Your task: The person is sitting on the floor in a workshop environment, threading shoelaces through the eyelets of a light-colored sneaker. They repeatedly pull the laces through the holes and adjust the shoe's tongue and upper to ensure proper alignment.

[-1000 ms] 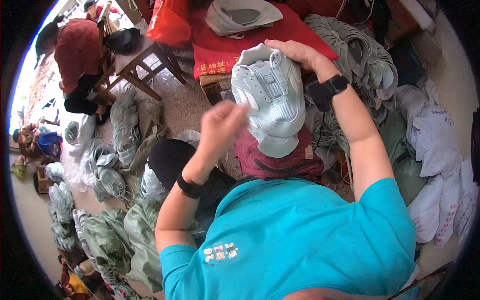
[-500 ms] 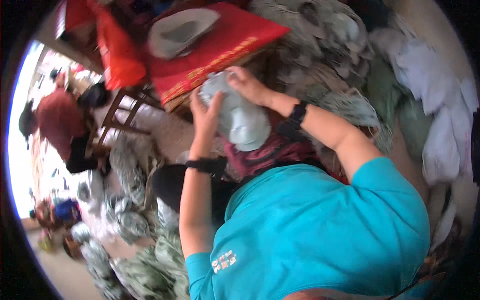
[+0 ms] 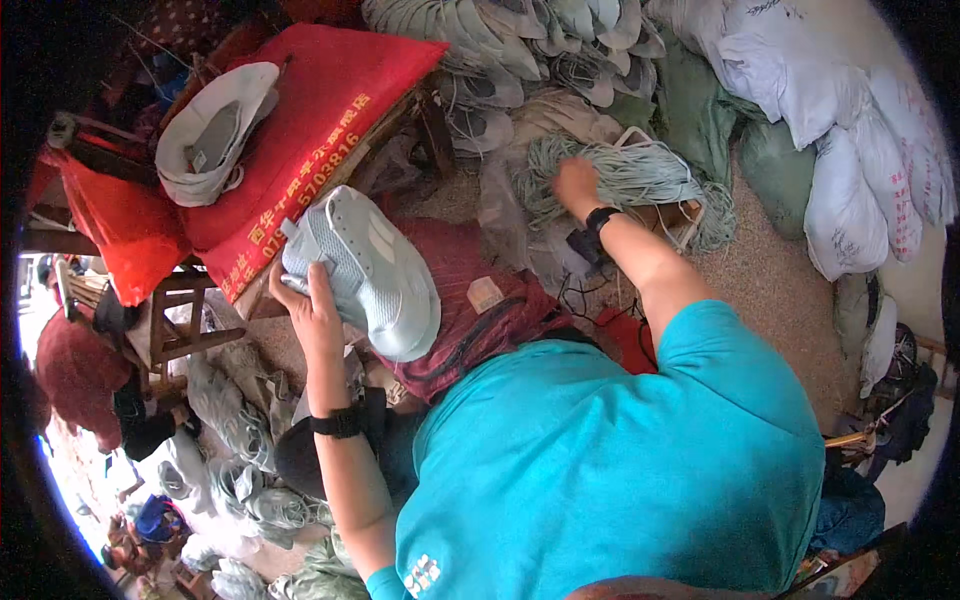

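A pale grey-blue sneaker upper (image 3: pixel 385 285) is upright in my left hand (image 3: pixel 312 310), whose thumb and fingers grip it by the tongue and ankle end. No laces show in its eyelets. Out to the right, my right hand (image 3: pixel 576 187) is on a heap of pale green shoelaces (image 3: pixel 640 170), its fingers curled in at the left end of the bundle. The fingertips are partly hidden there.
Another light shoe upper (image 3: pixel 215 135) lies on a table with a red cover (image 3: pixel 330 90). Several grey uppers (image 3: pixel 480 45) are piled at the back, with stuffed white sacks (image 3: pixel 850 200) at the right. A person (image 3: pixel 85 375) bends over at the left.
My right hand has left the sneaker upper and moved right onto the shoelaces. My left hand keeps its hold on the upper, which is now turned and raised toward its tongue end.
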The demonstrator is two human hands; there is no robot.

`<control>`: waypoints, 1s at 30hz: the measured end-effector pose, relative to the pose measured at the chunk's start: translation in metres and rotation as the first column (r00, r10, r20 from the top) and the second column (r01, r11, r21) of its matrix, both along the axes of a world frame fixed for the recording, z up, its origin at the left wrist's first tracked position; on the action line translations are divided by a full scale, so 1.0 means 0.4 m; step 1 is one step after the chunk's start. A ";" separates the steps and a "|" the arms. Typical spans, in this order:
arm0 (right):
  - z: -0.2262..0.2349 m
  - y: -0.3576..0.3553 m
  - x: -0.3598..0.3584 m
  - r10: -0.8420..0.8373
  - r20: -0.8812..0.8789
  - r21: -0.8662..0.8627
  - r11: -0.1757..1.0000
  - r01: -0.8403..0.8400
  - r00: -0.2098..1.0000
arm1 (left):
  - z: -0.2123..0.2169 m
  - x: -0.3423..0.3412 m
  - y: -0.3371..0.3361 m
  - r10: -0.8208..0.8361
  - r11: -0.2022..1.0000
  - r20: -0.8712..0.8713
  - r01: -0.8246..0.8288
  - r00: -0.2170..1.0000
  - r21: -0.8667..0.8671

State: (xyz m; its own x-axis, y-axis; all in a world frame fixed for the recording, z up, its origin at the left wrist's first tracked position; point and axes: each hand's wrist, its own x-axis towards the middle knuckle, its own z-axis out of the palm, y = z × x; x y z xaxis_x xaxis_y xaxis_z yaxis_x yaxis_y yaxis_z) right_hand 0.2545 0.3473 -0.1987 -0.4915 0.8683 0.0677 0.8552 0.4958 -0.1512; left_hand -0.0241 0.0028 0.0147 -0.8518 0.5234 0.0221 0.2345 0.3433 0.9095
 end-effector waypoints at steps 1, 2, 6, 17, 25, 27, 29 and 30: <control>0.019 0.019 0.019 -0.072 -0.010 0.077 0.994 0.072 0.997 | -0.004 0.000 -0.002 0.002 1.000 -0.007 -0.002 1.000 0.007; 0.003 0.047 0.038 -0.005 -0.029 0.185 0.983 0.010 1.000 | -0.010 -0.002 -0.004 0.005 1.000 -0.013 -0.005 1.000 0.014; -0.023 0.137 0.078 0.260 0.086 0.294 0.916 -0.274 0.962 | -0.018 -0.008 0.005 0.007 0.999 -0.029 -0.006 1.000 0.037; 0.061 0.177 0.018 0.528 0.528 -0.030 0.794 -0.607 0.665 | 0.061 0.012 -0.013 -0.070 0.982 -0.121 0.047 0.990 -0.183; 0.128 0.213 0.026 0.338 0.283 -0.107 0.941 -0.321 0.898 | 0.191 0.038 -0.031 -0.152 0.891 -0.436 -0.068 0.887 -0.449; 0.157 0.221 0.009 0.353 0.330 -0.096 0.935 -0.340 0.876 | 0.194 0.046 -0.028 -0.099 0.956 -0.545 -0.072 0.832 -0.283; 0.186 0.216 -0.007 0.338 0.252 -0.096 0.941 -0.324 0.907 | 0.191 0.047 -0.031 -0.084 0.988 -0.594 -0.011 0.800 -0.155; 0.205 0.201 -0.033 0.316 0.145 -0.103 0.947 -0.304 0.938 | 0.192 0.054 -0.023 -0.088 0.996 -0.584 0.066 0.807 -0.059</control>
State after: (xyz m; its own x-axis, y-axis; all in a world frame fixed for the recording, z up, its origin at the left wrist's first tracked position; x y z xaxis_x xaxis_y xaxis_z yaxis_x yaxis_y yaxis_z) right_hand 0.2414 0.4278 -0.1166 -0.7360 0.6705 -0.0938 0.6768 0.7322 -0.0762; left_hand -0.0025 -0.0064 0.0916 -0.6397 0.5967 0.4846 0.7459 0.3296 0.5788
